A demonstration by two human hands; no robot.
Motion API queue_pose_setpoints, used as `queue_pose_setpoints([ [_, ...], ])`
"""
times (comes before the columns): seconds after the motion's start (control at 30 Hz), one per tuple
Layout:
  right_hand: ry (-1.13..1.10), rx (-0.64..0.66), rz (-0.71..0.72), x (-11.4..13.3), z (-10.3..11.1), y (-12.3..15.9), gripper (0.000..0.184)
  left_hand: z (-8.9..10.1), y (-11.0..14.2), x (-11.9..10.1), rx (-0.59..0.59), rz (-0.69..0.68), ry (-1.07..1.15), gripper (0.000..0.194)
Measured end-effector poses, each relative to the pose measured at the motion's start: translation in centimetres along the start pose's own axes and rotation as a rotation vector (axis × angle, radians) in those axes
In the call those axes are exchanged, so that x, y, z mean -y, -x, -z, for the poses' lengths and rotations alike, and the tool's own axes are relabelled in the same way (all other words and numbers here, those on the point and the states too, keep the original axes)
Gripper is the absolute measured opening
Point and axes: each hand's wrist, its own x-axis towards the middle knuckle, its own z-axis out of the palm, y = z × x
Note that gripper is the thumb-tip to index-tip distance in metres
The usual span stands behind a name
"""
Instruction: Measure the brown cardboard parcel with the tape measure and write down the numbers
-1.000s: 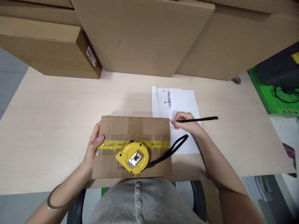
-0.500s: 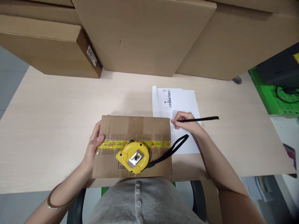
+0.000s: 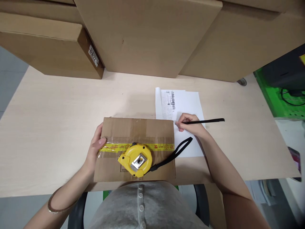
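Note:
A taped cardboard box (image 3: 152, 128) lies at the table's front edge, close against my body. My left hand (image 3: 94, 149) grips its left side, thumb on top and the other fingers down the side. On the box rests a yellow tape measure (image 3: 135, 160) with a black wrist strap (image 3: 177, 152) reaching over the right edge. Just right of the box, my right hand (image 3: 189, 124) is closed around a black pen (image 3: 209, 121), its tip near the box's corner. Under that hand lies white paper (image 3: 188, 101) with dark writing at its left, partly covered by the box.
Large cardboard boxes (image 3: 147, 38) stand along the back of the table (image 3: 59, 108). A smaller carton (image 3: 52, 54) with a label is at back left. Off the right edge are a green surface (image 3: 269, 95) with a black device and cable, and a phone (image 3: 294, 159).
My right hand and the pen have shifted very slightly beside the box corner. The left hand, box and tape measure stay where they were.

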Motion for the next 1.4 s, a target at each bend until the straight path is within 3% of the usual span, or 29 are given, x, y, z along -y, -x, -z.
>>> queue_pose_setpoints([
  [1.4,0.033,0.005,-0.002,0.09,-0.06,0.02,0.032,-0.13,0.13,-0.09,0.000,0.010,0.002,0.061],
])
